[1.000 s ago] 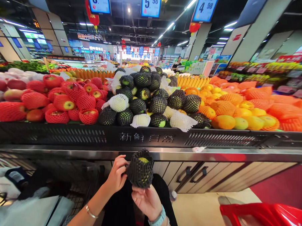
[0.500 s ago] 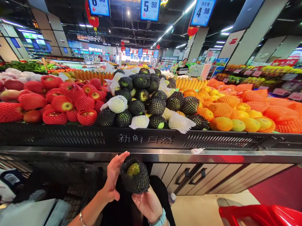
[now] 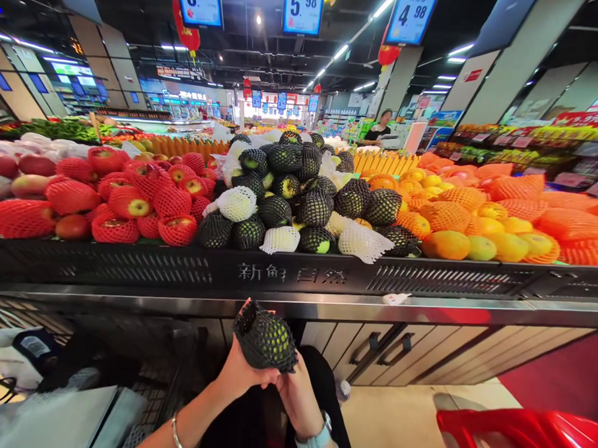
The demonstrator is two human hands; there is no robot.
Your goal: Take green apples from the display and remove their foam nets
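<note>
I hold one green fruit in a black foam net (image 3: 265, 340) low in front of me, below the stand's edge. My left hand (image 3: 237, 374) cups it from the left and below, fingers closed round it. My right hand (image 3: 296, 395), with a light blue wristband, grips it from underneath on the right. The fruit lies tilted on its side, the net's open end towards the upper left. Above, on the stand (image 3: 287, 274), is a heap of the same black-netted green fruit (image 3: 300, 201), with a few in white nets.
Red-netted apples (image 3: 106, 196) fill the stand's left, orange-netted citrus (image 3: 477, 218) its right. Price signs (image 3: 302, 7) hang overhead. A trolley with bags (image 3: 35, 371) is at my lower left, a red basket (image 3: 522, 435) at lower right. A person (image 3: 381, 128) stands far behind the stand.
The netted fruit has turned from upright onto its side. My left hand, which had opened away from it, has closed under it again, and both hands now meet beneath it.
</note>
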